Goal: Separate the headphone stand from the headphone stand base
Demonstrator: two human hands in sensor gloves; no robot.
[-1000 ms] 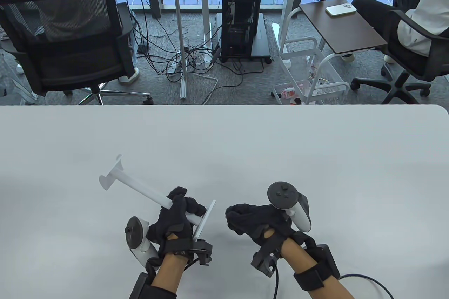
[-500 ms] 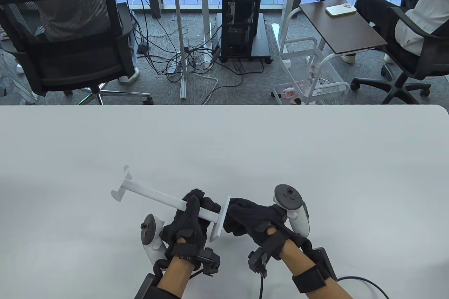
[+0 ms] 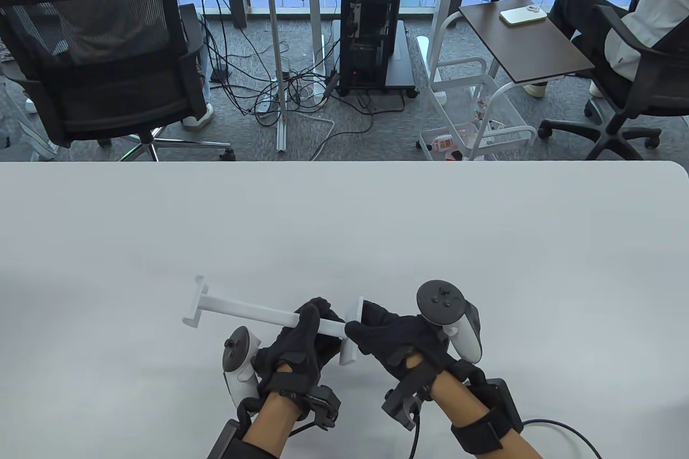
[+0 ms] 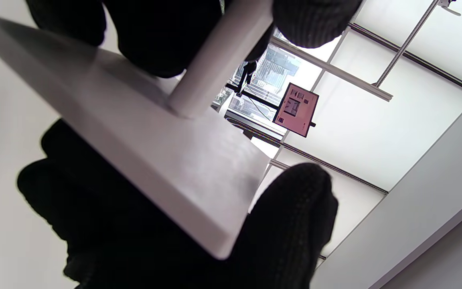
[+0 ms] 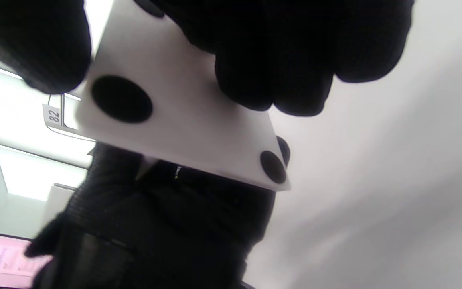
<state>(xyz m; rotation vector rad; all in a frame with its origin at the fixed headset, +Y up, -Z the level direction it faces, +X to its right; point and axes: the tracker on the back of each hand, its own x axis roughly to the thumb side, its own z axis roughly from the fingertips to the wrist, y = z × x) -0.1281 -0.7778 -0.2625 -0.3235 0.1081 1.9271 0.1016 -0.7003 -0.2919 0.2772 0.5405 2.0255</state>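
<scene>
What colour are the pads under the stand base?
Black round pads on the white base; right wrist view shows them best.

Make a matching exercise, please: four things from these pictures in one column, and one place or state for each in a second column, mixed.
1. white headphone stand pole
2. white flat square base plate
3. left hand
4. right hand

a. grips the pole
b. holds the plate
c. lies sideways, above the table
d. has black round pads underneath

Pairs: 1-c, 2-d, 3-a, 4-b
</scene>
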